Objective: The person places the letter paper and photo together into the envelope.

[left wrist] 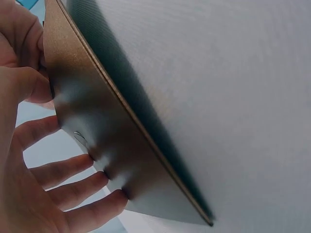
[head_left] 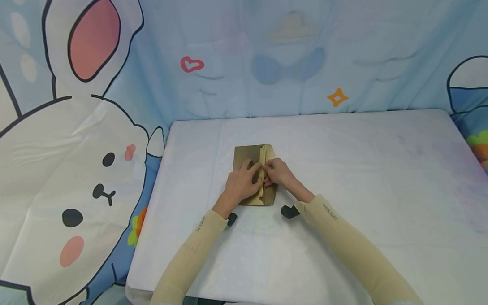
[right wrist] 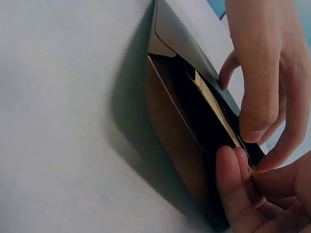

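A brown paper envelope [head_left: 248,153] lies on the white table under both hands, its flap [head_left: 270,196] spread out to the right. Along its gaping mouth runs a light brown folded paper [right wrist: 209,97], set between the dark inner walls. My left hand [head_left: 243,183] rests over the envelope; in the left wrist view, its spread fingers touch the brown face with their tips. At the mouth, my right hand [head_left: 280,172] pinches the edge of the folded paper between thumb and fingers. The left thumb stays close beside that pinch in the right wrist view.
The white-covered table [head_left: 368,175] stretches out around the envelope. Behind it hangs a blue cartoon curtain [head_left: 230,89], with a large white rabbit [head_left: 46,163] at left. Black wrist devices show under the left sleeve [head_left: 196,245] and right sleeve [head_left: 346,241].
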Demonstrator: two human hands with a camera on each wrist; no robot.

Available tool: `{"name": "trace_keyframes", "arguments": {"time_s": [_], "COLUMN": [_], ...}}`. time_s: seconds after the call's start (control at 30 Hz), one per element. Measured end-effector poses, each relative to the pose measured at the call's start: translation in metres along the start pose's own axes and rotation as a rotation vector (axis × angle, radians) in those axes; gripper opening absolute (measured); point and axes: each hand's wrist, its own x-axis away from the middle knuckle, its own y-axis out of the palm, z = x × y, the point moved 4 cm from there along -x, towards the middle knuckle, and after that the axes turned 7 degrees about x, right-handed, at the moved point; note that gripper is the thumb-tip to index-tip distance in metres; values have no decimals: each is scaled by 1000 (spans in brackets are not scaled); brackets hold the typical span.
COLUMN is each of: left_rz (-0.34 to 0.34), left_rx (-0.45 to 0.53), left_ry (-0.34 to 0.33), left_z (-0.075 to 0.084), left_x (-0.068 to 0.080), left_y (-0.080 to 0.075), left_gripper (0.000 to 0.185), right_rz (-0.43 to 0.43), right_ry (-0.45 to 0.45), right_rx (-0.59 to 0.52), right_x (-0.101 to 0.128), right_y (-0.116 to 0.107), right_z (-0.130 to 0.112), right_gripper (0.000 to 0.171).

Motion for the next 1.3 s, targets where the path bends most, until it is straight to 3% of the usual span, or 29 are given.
{"name": "trace_keyframes", "arguments": {"time_s": [0.63, 1.07, 1.3], "left_rz": [-10, 0, -10], "left_rx": [80, 149, 118], "left_ry": [-5, -25, -7], "left_z": [-3, -6, -6], "left_x": [1, 1, 0], "left_y": [-4, -7, -4], "left_gripper": [52, 48, 48], "right_rz": [-20, -64, -70], "right_ry": [-18, -7, -1], "right_rx": [12, -88, -106], "right_x": [-10, -12, -14], "right_y": [1, 1, 2], "right_z": [-6, -8, -5], "right_gripper": [31, 33, 33]}}
